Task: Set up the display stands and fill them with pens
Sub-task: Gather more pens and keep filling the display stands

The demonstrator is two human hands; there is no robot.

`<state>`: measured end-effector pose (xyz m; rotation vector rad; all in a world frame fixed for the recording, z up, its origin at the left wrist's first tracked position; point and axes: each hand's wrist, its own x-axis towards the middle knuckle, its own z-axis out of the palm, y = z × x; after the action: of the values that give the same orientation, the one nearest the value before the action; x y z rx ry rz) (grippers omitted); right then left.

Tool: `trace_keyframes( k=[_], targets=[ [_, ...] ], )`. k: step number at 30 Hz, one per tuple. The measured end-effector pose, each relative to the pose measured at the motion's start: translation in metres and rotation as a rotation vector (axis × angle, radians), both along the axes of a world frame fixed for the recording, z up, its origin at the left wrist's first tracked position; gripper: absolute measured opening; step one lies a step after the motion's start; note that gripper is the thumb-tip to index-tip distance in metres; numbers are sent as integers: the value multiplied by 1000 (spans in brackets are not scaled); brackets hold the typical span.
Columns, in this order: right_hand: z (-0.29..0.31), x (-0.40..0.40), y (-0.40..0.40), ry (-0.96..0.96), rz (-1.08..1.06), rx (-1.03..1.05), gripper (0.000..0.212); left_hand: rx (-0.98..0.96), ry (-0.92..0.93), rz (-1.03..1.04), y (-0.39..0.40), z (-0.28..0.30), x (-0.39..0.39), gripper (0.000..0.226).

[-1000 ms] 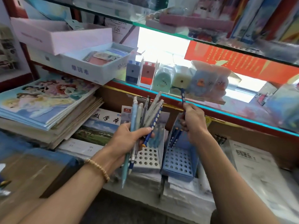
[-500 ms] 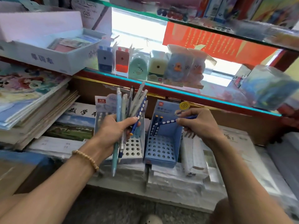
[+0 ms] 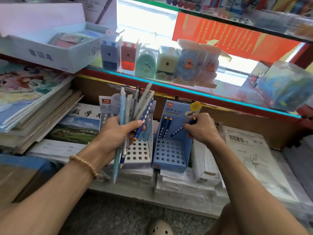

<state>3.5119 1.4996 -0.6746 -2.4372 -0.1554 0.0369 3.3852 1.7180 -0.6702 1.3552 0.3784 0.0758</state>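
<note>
Pen stands on lower shelf; both hands occupied with pens.

Left hand [image 3: 118,133] is closed round a mixed bundle of pale blue, grey and dark blue pens [image 3: 133,112], fanned upward, tips hanging below the palm; a beaded bracelet [image 3: 84,164] sits on that wrist. Right hand [image 3: 201,128] pinches one dark blue pen with white dots and orange cap [image 3: 179,130], tilted, lower end inside the blue cardboard display stand with perforated base [image 3: 171,155]. Two matching pens [image 3: 165,128] stand against that stand's back left corner. A white perforated cardboard display stand [image 3: 138,152] sits just beside it on the left, partly behind the left hand. Both rest on wrapped paper stacks [image 3: 184,187] near the shelf's front edge. Boxed sharpeners [image 3: 147,63] line the glass shelf above.
</note>
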Motion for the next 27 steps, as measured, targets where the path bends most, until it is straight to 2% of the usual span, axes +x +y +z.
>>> trace_keyframes(
  k=[7, 15, 23, 27],
  targets=[
    [-14, 2, 13, 83, 32, -60, 13, 3, -6, 2, -4, 1, -1, 10],
    [-31, 6, 30, 28, -27, 71, 15, 1, -15, -26, -6, 1, -2, 12],
    [-41, 11, 41, -136, 4, -154, 19, 9, -19, -39, -4, 0, -2, 10],
    [-52, 6, 38, -87, 32, -187, 28, 14, -22, -50, -5, 0, -2, 12]
  ],
)
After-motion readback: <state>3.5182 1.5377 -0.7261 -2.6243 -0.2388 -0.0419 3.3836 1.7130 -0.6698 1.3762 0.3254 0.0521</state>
